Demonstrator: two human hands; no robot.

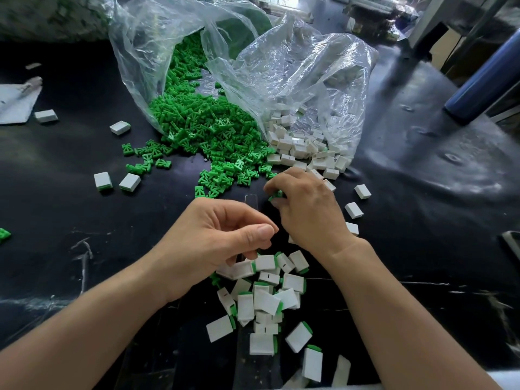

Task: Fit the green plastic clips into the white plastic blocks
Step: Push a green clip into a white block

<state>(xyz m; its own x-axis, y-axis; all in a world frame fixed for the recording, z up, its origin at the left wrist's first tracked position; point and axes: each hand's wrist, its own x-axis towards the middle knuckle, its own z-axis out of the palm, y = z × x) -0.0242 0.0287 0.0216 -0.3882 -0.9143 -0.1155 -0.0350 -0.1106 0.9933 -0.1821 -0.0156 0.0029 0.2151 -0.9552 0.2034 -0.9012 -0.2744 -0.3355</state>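
The right hand lies knuckles up at the near edge of the heap of green clips, its fingers curled down and pinching a green clip that shows between the fingertips and thumb. The left hand hovers just beside it, nearer the person, fingers curled and the thumb tip pressed against the forefinger; whether anything sits inside that curl cannot be told. Its lower fingers hang just over the fitted blocks, a loose pile of white pieces with green ends showing, lying on the black table between the two forearms. The green clips spill from a clear plastic bag lying on its side, and the white blocks spill from a second clear bag just to its right, the two heaps touching where they meet. A few stray blocks lie apart to the left, and others to the right of the right hand.
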